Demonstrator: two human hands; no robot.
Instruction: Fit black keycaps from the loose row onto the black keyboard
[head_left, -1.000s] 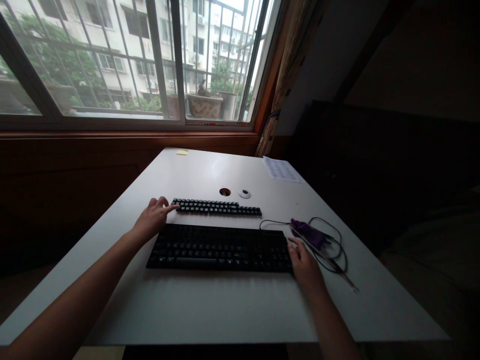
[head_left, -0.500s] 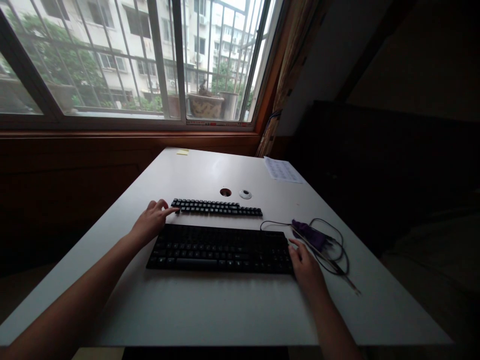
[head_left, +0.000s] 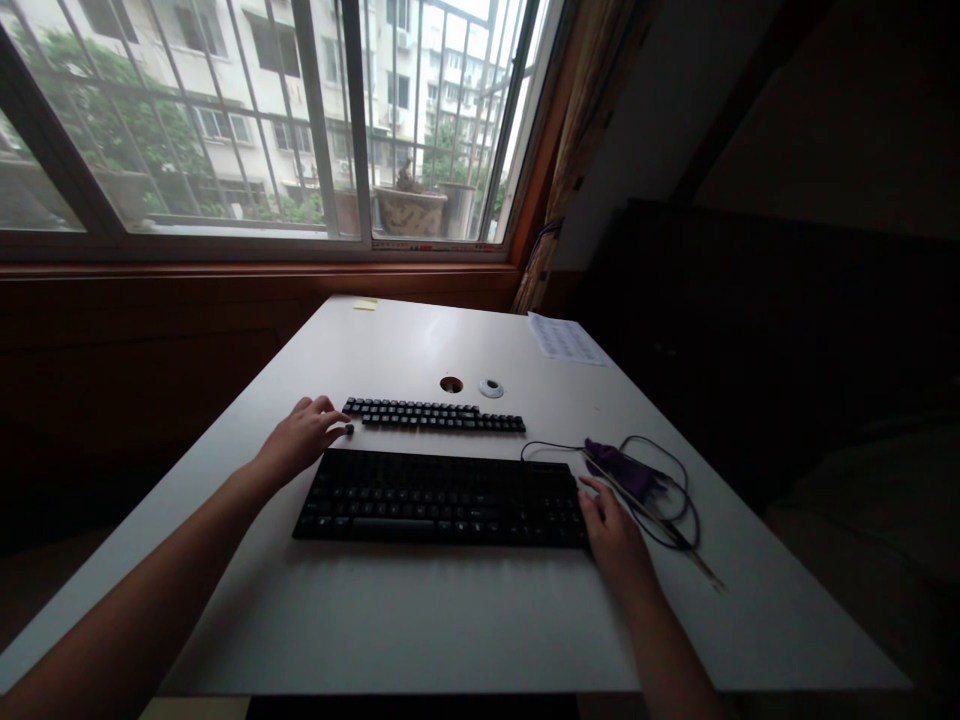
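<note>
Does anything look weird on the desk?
Yes: keycaps stand in rows on the desk, behind the keyboard, not on it. Also, a round white piece lies beside the hole, perhaps its cover.

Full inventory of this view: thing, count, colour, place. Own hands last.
desk: 1, white, centre
keyboard: 1, black, nearer half of desk
keycap rows: keys too small to count, dark, beyond keyboard
lone keycap: 1, dark, left end of rows
cable: 1 visible, black, looped right of keyboard
cloth item: 1, purple, among cable loops
desk hole: 1, brownish, beyond rows
round ring: 1, white, right of hole
note: 1, yellow, far left corner
printed sheet: 1, white, far right corner
window: 1, grey frame, behind desk
curtain: 1, patterned tan, right of window
planters: several, brownish, outside
left hand: 1, at lone keycap, grip unclear
right hand: 1, at keyboard's right end
</note>
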